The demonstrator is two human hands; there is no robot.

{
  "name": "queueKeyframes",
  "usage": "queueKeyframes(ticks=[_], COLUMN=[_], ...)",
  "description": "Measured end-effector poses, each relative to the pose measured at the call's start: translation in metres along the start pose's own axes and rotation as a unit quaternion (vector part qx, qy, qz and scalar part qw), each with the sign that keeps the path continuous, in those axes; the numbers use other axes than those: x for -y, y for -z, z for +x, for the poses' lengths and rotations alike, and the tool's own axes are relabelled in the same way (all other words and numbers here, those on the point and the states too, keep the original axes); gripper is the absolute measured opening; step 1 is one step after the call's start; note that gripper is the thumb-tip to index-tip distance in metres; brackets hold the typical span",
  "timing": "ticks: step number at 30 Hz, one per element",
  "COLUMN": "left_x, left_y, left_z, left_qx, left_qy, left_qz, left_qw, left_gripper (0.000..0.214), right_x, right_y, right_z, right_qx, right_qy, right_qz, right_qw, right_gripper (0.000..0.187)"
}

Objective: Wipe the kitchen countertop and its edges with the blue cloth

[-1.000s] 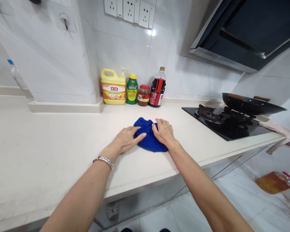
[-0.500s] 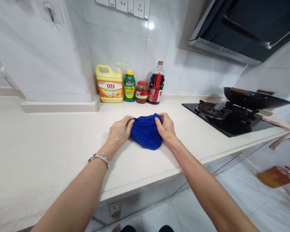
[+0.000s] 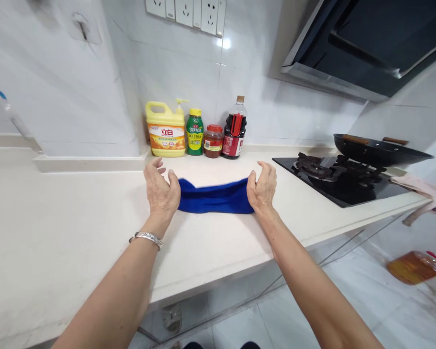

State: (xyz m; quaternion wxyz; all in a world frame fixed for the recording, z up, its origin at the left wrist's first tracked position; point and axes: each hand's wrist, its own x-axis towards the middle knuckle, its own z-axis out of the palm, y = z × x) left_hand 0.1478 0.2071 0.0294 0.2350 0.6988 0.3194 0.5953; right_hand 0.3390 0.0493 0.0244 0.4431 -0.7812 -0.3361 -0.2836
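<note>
A blue cloth (image 3: 214, 198) lies in a long folded strip across the white countertop (image 3: 210, 252) in front of me. At its left end is my left hand (image 3: 162, 191), fingers curved upward and thumb apart, its thumb side touching the cloth. My right hand (image 3: 262, 186) is at the opposite end in a mirrored pose, palm turned inward and thumb lifted away from the fingers. Neither hand visibly pinches the fabric. The cloth's outermost ends are partly hidden by the hands.
Against the wall stand a yellow detergent jug (image 3: 166, 133), a green bottle (image 3: 195, 133), a red-lidded jar (image 3: 213, 143) and a dark sauce bottle (image 3: 235, 131). To the right are a black gas stove (image 3: 337, 186), a wok (image 3: 385, 150) and a pink cloth (image 3: 416, 186).
The cloth went from a bunched, rounded shape held between both hands to a wide, flat strip. My hands moved apart sideways, and their fingers opened from gripping its edges.
</note>
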Motion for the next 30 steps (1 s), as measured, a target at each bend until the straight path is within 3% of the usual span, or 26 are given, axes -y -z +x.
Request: queueKeyframes(ticks=[3,6,9,11,13,18,22,26,30], left_x=[-0.001,-0.002,0.001,0.005,0.006,-0.002,-0.006,-0.005,-0.006], left_y=[-0.001,-0.003,-0.007,-0.008,-0.007,0.005,0.014,0.017,0.016], left_z=[-0.003,-0.014,-0.026,-0.030,-0.029,-0.024,-0.024,-0.026,-0.028], left_qx=[0.088,0.250,0.410,0.461,0.466,0.409,0.391,0.403,0.406], left_qy=[0.041,-0.013,-0.119,-0.156,-0.165,-0.103,-0.097,-0.099,-0.101], left_qz=[-0.013,0.011,0.118,0.162,0.160,0.138,0.159,0.165,0.155], left_qw=[0.995,0.968,0.897,0.858,0.854,0.896,0.901,0.894,0.895], left_gripper=[0.059,0.069,0.065,0.062,0.058,0.054,0.049,0.047,0.046], right_x=[-0.002,-0.005,-0.006,-0.002,0.006,0.041,0.053,0.034,-0.014], right_y=[-0.006,-0.010,-0.010,-0.007,0.000,0.028,0.050,0.064,0.075], right_z=[-0.006,-0.011,-0.014,-0.018,-0.026,-0.068,-0.094,-0.089,-0.066], right_qx=[0.148,0.302,0.364,0.367,0.365,0.345,0.355,0.396,0.364], right_qy=[0.011,0.038,0.114,0.155,0.184,0.236,0.268,0.270,0.166], right_qz=[-0.035,-0.095,-0.142,-0.150,-0.150,-0.119,-0.055,-0.006,-0.065], right_qw=[0.988,0.948,0.913,0.905,0.900,0.901,0.894,0.878,0.914], right_gripper=[0.054,0.061,0.049,0.039,0.035,0.036,0.043,0.028,0.018])
